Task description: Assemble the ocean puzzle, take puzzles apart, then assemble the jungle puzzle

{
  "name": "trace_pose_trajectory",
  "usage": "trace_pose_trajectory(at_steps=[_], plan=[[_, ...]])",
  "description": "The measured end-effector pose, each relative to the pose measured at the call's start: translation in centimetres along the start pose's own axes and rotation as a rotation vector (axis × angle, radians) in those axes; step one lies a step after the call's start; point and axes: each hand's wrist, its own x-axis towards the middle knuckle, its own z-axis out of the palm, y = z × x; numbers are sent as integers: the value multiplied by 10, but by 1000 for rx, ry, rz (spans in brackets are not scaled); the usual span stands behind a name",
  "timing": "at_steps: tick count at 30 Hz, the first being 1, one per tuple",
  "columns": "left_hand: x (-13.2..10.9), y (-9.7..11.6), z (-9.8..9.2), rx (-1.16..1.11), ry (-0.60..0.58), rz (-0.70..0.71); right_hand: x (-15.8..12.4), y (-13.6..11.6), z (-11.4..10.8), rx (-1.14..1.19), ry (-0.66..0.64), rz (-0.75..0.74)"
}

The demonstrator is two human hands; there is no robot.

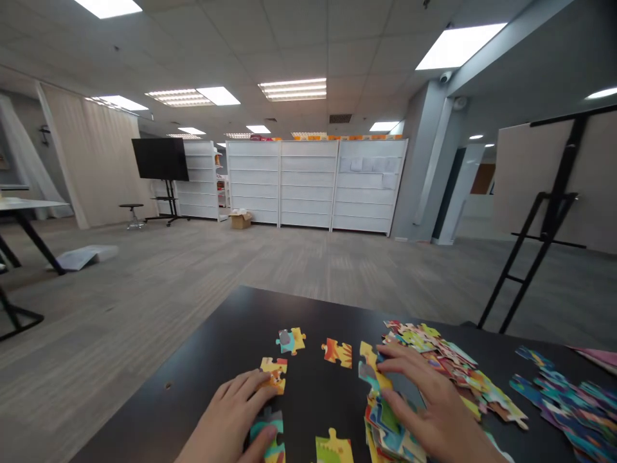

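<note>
My left hand (229, 418) lies at the near edge of the dark table (202, 350), its fingers on a yellow-orange jigsaw piece (274, 375) and its thumb on a teal and yellow piece (267, 438). My right hand (424, 402) spreads over a loose stack of pieces (385, 424), pinching a yellow and teal piece (370, 373) at the top. Between the hands lie an orange and yellow piece (337, 353), a teal and yellow piece (290, 341) and a yellow-green piece (333, 449). A large heap of pieces (446, 360) sits beyond my right hand.
A joined blue-toned section of puzzle (563, 405) lies at the table's right, with a pink sheet (598, 357) at the corner. A black easel stand (535, 225) rises beyond the table. White shelving (308, 185) stands across the carpeted floor.
</note>
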Motion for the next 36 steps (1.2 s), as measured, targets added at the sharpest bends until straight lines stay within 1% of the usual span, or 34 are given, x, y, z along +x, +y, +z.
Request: trace_pose_trajectory(at_steps=[2, 3, 5, 7, 8, 10, 12, 13, 14, 16, 18, 20, 21, 24, 26, 27, 29, 31, 33, 34, 36], plan=[[-2, -6, -1, 13, 30, -27, 2, -7, 2, 25, -48, -28], [-2, -7, -2, 11, 36, -30, 6, -11, 2, 37, -52, -33], [0, -6, -2, 7, 32, -19, 20, -19, 0, 75, -41, -34], [5, -4, 1, 15, 36, -1, 38, -29, -3, 133, -73, -38], [7, -3, 4, 23, 43, 8, 47, -35, -3, 157, -119, -50], [11, -5, 11, 40, 66, 29, 64, -49, -1, 166, -253, -102], [14, -11, 21, 56, 83, 51, 75, -63, 3, 131, -387, -176], [14, -16, 26, 66, 94, 58, 80, -68, 5, 112, -421, -204], [14, -21, 30, 76, 110, 65, 83, -72, 6, 97, -425, -218], [12, -30, 37, 88, 145, 82, 84, -71, 4, 88, -362, -222], [10, -36, 39, 77, 167, 101, 76, -58, -2, 96, -258, -220], [9, -36, 38, 53, 165, 112, 59, -33, -9, 106, -180, -216], [8, -35, 37, 43, 164, 109, 46, -17, -11, 104, -134, -188], [9, -28, 36, 40, 169, 93, 3, 25, -15, 60, -63, -61], [9, -24, 37, 44, 169, 85, -21, 38, -16, 51, -88, 5], [10, -23, 37, 41, 165, 85, -29, 39, -16, 52, -118, 24], [15, -22, 33, 10, 143, 102, -38, 31, -16, 62, -186, 34], [26, -18, 22, -49, 120, 111, -39, 17, -14, 73, -214, 18], [45, -11, 6, -105, 88, 73, -37, 7, -11, 72, -178, -6], [57, -7, -2, -122, 68, 23, -36, 5, -9, 61, -154, -19], [83, 0, -14, -86, -15, -55, -37, 6, -5, 25, -121, -43]])
